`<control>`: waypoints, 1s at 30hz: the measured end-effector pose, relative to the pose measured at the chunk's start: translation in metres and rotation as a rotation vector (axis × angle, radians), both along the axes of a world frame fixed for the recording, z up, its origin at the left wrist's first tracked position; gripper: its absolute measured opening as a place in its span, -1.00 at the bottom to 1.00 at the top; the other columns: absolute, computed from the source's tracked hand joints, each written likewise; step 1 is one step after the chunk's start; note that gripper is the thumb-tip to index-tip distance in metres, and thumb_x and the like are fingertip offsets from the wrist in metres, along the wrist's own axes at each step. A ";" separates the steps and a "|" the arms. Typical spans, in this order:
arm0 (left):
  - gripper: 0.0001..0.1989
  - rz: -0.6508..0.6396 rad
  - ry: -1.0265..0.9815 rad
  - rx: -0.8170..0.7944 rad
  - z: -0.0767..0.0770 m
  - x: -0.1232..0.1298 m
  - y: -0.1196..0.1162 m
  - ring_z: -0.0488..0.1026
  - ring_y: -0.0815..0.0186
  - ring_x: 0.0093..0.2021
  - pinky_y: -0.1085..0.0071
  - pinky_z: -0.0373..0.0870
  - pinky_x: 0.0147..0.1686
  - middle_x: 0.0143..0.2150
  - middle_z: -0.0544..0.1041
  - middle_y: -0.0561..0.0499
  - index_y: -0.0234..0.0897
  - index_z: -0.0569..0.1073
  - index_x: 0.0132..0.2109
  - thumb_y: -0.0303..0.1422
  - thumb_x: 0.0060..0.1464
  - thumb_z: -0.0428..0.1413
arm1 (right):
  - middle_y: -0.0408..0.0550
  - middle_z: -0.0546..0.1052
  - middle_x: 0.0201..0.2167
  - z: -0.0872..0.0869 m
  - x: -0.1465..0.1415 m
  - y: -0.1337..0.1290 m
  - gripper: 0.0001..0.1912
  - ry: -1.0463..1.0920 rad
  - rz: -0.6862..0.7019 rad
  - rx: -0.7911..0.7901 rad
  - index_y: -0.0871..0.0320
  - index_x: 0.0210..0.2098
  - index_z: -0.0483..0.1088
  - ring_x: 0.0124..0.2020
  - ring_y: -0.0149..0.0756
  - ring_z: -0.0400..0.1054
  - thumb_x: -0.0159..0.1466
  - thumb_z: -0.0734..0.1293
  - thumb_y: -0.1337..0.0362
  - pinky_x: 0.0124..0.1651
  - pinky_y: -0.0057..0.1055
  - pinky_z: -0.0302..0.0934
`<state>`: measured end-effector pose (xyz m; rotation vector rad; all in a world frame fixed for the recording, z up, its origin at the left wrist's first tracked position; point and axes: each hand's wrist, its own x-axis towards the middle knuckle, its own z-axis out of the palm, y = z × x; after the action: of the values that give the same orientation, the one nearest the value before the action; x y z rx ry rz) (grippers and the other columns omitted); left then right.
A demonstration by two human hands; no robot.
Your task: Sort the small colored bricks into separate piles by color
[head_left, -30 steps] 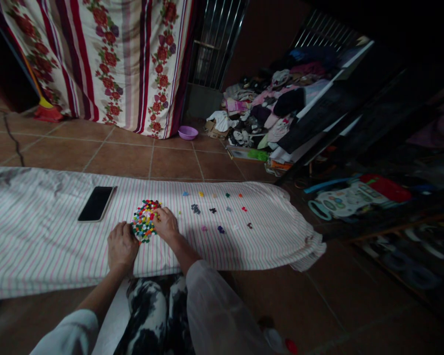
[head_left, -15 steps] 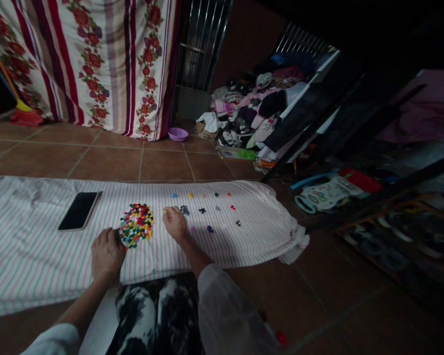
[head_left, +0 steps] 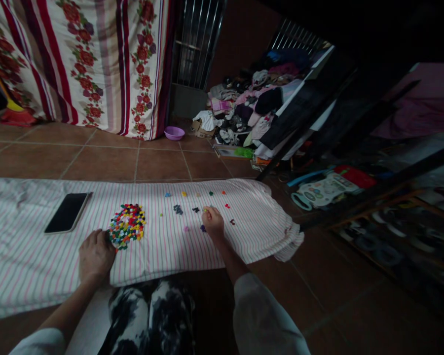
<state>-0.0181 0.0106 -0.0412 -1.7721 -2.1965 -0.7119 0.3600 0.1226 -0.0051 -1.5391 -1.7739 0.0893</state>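
Observation:
On the striped cloth lies a heap of small multicoloured plastic pieces [head_left: 129, 224]. My left hand [head_left: 96, 254] rests palm down at its near left edge, fingers curled and pressed together; what they hold, if anything, is hidden. My right hand [head_left: 213, 222] is among the sorted groups, thumb and fingers pinching a tiny yellow-green piece [head_left: 204, 211]. Around it are black pieces [head_left: 196, 210], dark blue pieces [head_left: 203, 228] and red pieces [head_left: 227, 206]. Further left are grey pieces [head_left: 178, 210], a pink group [head_left: 186, 229] and a single yellow-green bit [head_left: 161, 215].
A phone [head_left: 67, 213] lies left of the heap. Along the far side sit light blue [head_left: 167, 195], yellow [head_left: 184, 194], dark green [head_left: 210, 193] and orange pieces [head_left: 223, 193]. Beyond the striped cloth [head_left: 163, 256], a purple basin [head_left: 174, 133] and piled clothes [head_left: 244, 106] are on the floor.
My right hand has moved right, from beside the heap to past the black pieces. A yellow-green bit now shows on the cloth where it was. My left hand stays by the heap.

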 end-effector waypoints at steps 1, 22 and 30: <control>-0.70 -0.003 0.000 -0.001 0.000 0.000 0.000 0.40 0.00 -0.02 0.07 0.34 -0.02 -0.03 0.47 -0.31 -0.39 0.42 -0.08 -0.37 0.13 -0.10 | -0.03 0.47 -0.39 -0.001 -0.002 -0.002 -0.69 0.002 0.001 -0.006 0.18 -0.20 0.51 -0.43 -0.35 0.34 0.24 0.15 0.31 -0.23 -0.44 0.30; -0.73 0.015 -0.033 0.018 -0.004 0.001 0.001 0.38 0.04 0.05 0.09 0.30 0.04 0.00 0.47 -0.29 -0.37 0.40 -0.08 -0.43 0.12 -0.09 | 0.01 0.53 -0.10 -0.018 -0.150 0.007 -0.65 -0.153 0.310 -0.306 0.11 -0.06 0.52 -0.03 -0.28 0.38 0.29 0.20 0.47 0.07 -0.39 0.24; -0.73 0.026 -0.006 0.008 -0.003 0.002 0.000 0.38 0.03 0.04 0.13 0.31 0.01 0.02 0.47 -0.27 -0.38 0.39 -0.07 -0.43 0.12 -0.08 | 0.02 0.49 -0.14 -0.026 -0.147 0.007 -0.69 -0.141 0.319 -0.270 0.15 -0.14 0.53 -0.08 -0.28 0.37 0.25 0.22 0.49 0.07 -0.36 0.24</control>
<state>-0.0164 0.0103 -0.0442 -1.7365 -2.2138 -0.7204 0.2134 0.1292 -0.0315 -1.4600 -2.1813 0.3997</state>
